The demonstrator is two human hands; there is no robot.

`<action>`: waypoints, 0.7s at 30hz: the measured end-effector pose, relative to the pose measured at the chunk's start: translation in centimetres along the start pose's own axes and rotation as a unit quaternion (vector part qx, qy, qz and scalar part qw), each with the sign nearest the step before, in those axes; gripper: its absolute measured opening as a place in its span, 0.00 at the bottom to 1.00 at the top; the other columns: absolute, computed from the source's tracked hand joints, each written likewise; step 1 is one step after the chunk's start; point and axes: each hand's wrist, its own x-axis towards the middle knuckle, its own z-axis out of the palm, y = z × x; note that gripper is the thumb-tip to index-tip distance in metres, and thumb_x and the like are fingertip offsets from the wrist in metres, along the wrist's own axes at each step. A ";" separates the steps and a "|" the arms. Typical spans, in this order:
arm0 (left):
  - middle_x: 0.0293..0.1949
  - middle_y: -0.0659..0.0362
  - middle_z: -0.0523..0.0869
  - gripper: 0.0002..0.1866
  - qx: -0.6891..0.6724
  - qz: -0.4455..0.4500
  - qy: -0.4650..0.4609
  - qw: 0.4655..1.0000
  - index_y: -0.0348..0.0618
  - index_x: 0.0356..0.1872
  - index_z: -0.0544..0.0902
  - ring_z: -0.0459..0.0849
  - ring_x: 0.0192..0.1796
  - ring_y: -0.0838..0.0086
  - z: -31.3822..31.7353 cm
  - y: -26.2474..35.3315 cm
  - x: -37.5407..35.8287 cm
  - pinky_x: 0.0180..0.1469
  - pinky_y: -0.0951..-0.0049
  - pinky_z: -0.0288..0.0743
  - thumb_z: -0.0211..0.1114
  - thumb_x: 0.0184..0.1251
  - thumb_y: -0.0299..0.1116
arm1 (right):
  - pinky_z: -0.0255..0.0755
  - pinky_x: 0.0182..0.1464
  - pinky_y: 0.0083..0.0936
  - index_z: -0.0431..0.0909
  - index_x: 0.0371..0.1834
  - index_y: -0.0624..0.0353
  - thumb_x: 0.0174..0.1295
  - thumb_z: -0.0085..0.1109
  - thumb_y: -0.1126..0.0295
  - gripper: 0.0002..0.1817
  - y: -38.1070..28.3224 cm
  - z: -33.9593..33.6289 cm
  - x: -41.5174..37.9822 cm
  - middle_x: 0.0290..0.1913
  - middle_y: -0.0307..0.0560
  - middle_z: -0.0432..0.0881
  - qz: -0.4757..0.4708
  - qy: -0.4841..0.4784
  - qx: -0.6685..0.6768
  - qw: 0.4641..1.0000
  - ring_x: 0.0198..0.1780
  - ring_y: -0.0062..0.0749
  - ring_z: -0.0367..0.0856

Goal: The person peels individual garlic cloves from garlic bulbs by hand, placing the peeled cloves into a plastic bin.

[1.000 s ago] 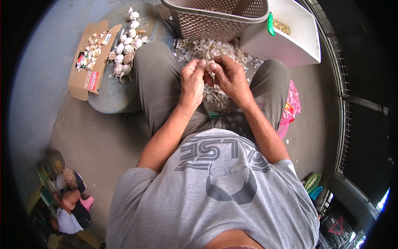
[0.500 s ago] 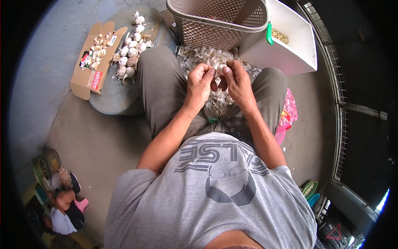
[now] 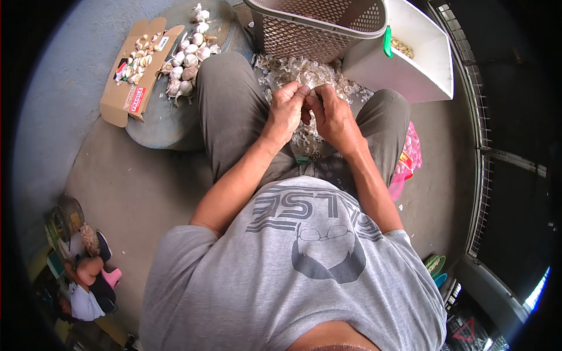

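Observation:
My left hand (image 3: 284, 112) and my right hand (image 3: 336, 119) meet between my knees, the fingers of both closed in a pinch. A whitish piece of garlic (image 3: 314, 92) is between their fingertips, mostly hidden by the thumbs and fingers. Whether it is a clove or a small bulb cannot be made out. Beneath the hands lies a heap of papery garlic skins (image 3: 293, 70) on the floor.
Several garlic bulbs (image 3: 190, 60) and a cardboard box (image 3: 120, 108) with loose cloves (image 3: 139, 61) lie on a round stool (image 3: 158, 131) at left. A perforated basket (image 3: 287, 35) and a white bin (image 3: 430, 76) holding peeled cloves (image 3: 401, 48) stand ahead. A person (image 3: 88, 292) sits at lower left.
Both hands have come closer together, and the right hand has turned inward over the garlic, which now shows less. The whole view has shifted slightly.

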 end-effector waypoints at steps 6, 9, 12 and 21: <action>0.23 0.64 0.79 0.15 -0.044 -0.034 0.063 0.996 0.44 0.33 0.80 0.73 0.18 0.82 -0.5 -1.3 0.8 0.18 0.77 0.68 0.56 0.82 0.39 | 0.78 0.36 0.44 0.69 0.46 0.64 0.76 0.54 0.71 0.08 0.0 1.0 -0.2 0.34 0.62 0.84 -0.024 0.006 -0.025 0.999 0.35 0.57 0.87; 0.23 0.65 0.79 0.14 -0.070 -0.088 0.059 0.992 0.45 0.37 0.81 0.73 0.18 0.81 -0.2 -0.6 0.3 0.20 0.77 0.68 0.56 0.82 0.41 | 0.78 0.33 0.43 0.70 0.43 0.65 0.76 0.52 0.70 0.07 -0.2 0.7 0.2 0.35 0.60 0.84 0.040 0.002 0.028 0.999 0.32 0.52 0.86; 0.22 0.66 0.77 0.16 -0.084 -0.082 0.038 0.992 0.45 0.36 0.80 0.71 0.17 0.81 -0.3 -0.6 0.5 0.21 0.74 0.69 0.58 0.81 0.46 | 0.79 0.30 0.40 0.71 0.38 0.65 0.72 0.49 0.72 0.07 1.3 -0.3 0.5 0.34 0.58 0.82 0.185 0.002 0.348 0.919 0.26 0.47 0.83; 0.23 0.68 0.76 0.25 -0.018 -0.075 -0.006 0.997 0.46 0.33 0.82 0.69 0.18 0.85 0.0 0.0 0.6 0.19 0.80 0.64 0.60 0.77 0.59 | 0.75 0.39 0.21 0.76 0.51 0.67 0.72 0.60 0.70 0.12 0.9 -1.6 1.2 0.36 0.42 0.81 0.186 -0.029 0.299 0.936 0.34 0.20 0.78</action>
